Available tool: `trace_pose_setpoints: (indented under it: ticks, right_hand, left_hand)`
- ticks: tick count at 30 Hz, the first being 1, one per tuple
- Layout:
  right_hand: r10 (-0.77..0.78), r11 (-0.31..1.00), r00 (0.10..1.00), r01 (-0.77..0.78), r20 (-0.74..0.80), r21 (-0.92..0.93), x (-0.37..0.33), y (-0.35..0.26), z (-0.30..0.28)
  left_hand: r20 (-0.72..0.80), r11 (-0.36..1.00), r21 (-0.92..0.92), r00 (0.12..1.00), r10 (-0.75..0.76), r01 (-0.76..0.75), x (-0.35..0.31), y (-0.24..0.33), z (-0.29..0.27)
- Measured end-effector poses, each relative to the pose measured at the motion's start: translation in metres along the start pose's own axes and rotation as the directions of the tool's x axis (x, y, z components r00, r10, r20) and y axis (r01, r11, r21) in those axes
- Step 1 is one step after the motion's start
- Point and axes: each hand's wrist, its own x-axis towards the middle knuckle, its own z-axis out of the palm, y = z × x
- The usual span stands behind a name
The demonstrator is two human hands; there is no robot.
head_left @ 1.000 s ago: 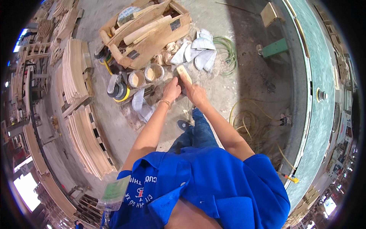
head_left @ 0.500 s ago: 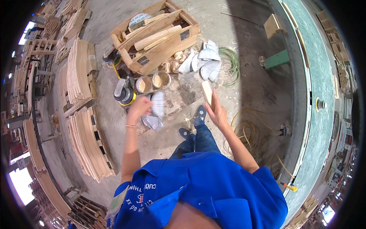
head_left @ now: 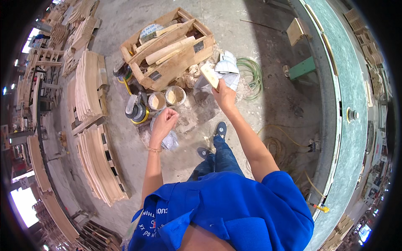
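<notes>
My right hand [head_left: 225, 97] grips a pale wooden block [head_left: 209, 76], held over a pile of grey-white abrasive sheets [head_left: 227, 69]. Its fingers wrap the block's near end. My left hand [head_left: 165, 122] hovers with fingers curled together, nothing visible in them. Under it, partly hidden, lies another grey-white sheet [head_left: 170, 141]. Just left of that hand stands a sander [head_left: 136, 109] with a yellow-rimmed base. Two round tubs of tan material, a near one [head_left: 157, 101] and a farther one [head_left: 175, 96], sit beyond my left hand.
A wooden toolbox [head_left: 167, 69] holding a brush and wooden rods stands ahead. Coiled green hose [head_left: 251, 79] lies right of the sheets. Stacked curved boards [head_left: 100, 163] line the left; a long green-topped bench [head_left: 349, 146] runs along the right. A yellow hose [head_left: 274, 146] trails below it.
My right hand has carried the wooden block forward and left, over the sheet pile. The blurred sheet beside my left hand is no longer there; that hand has shifted slightly right and nearer.
</notes>
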Motion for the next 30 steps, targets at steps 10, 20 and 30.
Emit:
trace_pose_setpoints:
  ticks: [10, 20, 30]
  right_hand:
    - [0.354, -0.157, 0.686, -0.626, 0.635, 0.764, -0.037, -0.012, -0.067]
    - [0.373, 0.697, 0.903, -0.425, 0.214, 0.577, -0.045, 0.025, -0.034]
    - [-0.040, 0.997, 0.938, 0.062, 0.346, -0.053, 0.025, 0.013, 0.005]
  left_hand:
    - [0.106, 0.828, -0.550, 0.992, -0.063, 0.111, 0.023, 0.034, 0.049]
    - [0.006, 0.943, -0.324, 0.997, -0.079, 0.077, 0.000, 0.005, 0.021]
    - [-0.331, 0.938, 0.325, 0.915, 0.231, -0.120, -0.024, -0.024, -0.033]
